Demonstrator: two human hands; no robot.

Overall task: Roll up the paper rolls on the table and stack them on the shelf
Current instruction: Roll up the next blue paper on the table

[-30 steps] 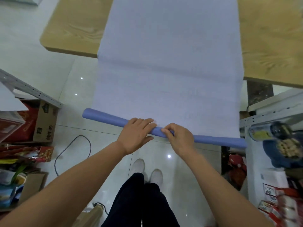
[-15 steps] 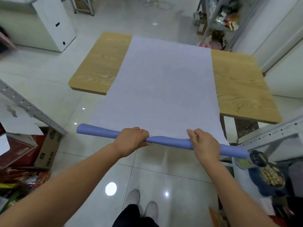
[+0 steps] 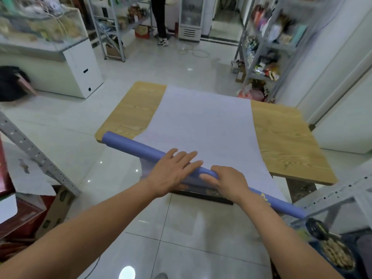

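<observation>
Head view: L hand (image 3: 173, 172) lying flat, fingers straight, pressing on roll (image 3: 130, 144); R hand (image 3: 227, 182) curling fingers round it. Roll is sitting at table (image 3: 281, 133) near edge, sheet (image 3: 205, 121) trailing across top. Paper's prob. light, floppy, crease-prone; hands wider apart would be gripping better.

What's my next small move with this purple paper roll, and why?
Probably push the roll a turn toward the table: most of the sheet lies unrolled there, your left hand rests flat on the roll, your right hand curls over it.

Paper roll (image 3: 130, 144) blue-violet, perhaps yellow print; table (image 3: 281, 137) light woodgrain.
</observation>
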